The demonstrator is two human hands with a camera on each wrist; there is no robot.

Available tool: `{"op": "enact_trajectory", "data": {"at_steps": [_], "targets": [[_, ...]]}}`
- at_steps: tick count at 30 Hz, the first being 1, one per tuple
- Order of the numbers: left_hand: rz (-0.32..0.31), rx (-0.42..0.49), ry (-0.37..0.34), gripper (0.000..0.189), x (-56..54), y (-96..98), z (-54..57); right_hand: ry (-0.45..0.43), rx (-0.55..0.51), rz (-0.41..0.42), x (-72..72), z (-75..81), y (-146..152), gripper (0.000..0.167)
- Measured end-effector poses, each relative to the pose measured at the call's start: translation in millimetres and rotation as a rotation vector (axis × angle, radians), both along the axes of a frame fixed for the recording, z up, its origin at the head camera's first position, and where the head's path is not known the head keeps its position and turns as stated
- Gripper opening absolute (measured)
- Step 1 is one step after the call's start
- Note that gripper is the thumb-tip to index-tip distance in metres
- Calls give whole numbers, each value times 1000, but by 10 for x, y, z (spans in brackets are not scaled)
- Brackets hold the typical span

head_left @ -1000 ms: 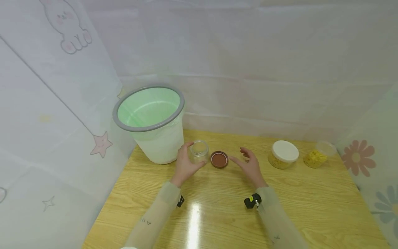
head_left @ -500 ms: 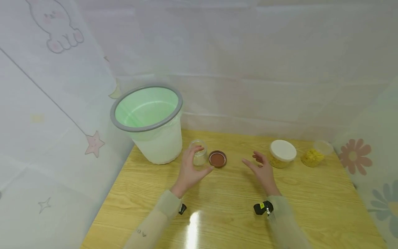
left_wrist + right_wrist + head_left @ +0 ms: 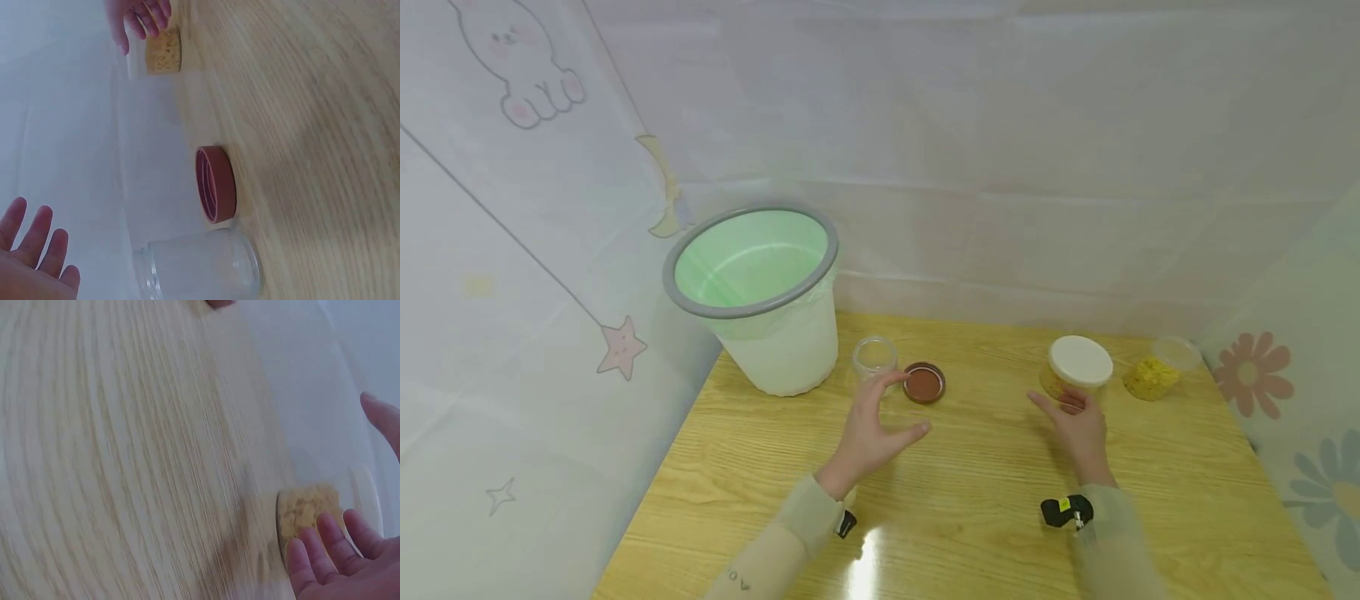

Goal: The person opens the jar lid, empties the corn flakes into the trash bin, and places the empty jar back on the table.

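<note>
My left hand (image 3: 868, 433) hovers over the table in front of a glass jar (image 3: 200, 265), its thumb and fingers spread apart and holding nothing. The jar stands upright without a lid, and no contents show in it. Just right of it a reddish-brown lid (image 3: 924, 383) lies with its hollow side up. In front of a clear tub with a white lid (image 3: 1081, 361) is my right hand (image 3: 1081, 429), fingers loosely extended. Yellow pieces (image 3: 309, 509) fill the lower part of that tub. Whether the right fingers touch the tub I cannot tell.
A pale green bin with a grey rim (image 3: 752, 312) and a thin liner stands at the back left. An open clear tub of yellow pieces (image 3: 1150, 377), its clear lid (image 3: 1177, 353) tilted up, sits at the far right. A patterned cloth (image 3: 940, 233) hangs behind the table.
My left hand has drawn back from the glass jar toward the near edge. The right hand has moved right, from beside the brown lid to the white-lidded tub.
</note>
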State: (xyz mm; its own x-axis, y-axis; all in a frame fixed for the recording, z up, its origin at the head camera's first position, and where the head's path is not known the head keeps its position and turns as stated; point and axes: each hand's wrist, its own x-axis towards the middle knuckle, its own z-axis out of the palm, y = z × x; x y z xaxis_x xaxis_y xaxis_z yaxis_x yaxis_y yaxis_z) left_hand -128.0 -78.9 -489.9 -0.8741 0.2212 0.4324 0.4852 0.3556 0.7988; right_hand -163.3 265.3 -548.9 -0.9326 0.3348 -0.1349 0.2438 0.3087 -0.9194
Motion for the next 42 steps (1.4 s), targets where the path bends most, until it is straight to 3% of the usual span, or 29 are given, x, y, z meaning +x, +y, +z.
{"op": "enact_trajectory", "data": {"at_steps": [8,12,16,23,28,33,42], "targets": [[-19,-30,-71,71,86,36,-71,-47,30,-98,-4,-3,209,102],[-19,-50,-99,69,124,54,-92,-58,25,-101,-15,12,267,109],[-29,-53,-112,66,150,63,-107,-8,5,-67,-61,2,306,112],[-63,-27,-78,64,160,89,-126,131,-5,24,-256,-130,418,108],[-75,-24,-42,64,166,115,-139,101,-14,-2,-372,-168,463,116],[-71,-38,-65,63,185,130,-155,103,12,-35,-463,-171,487,117],[-80,-36,-52,63,188,137,-166,98,6,-58,-501,-166,498,116]]}}
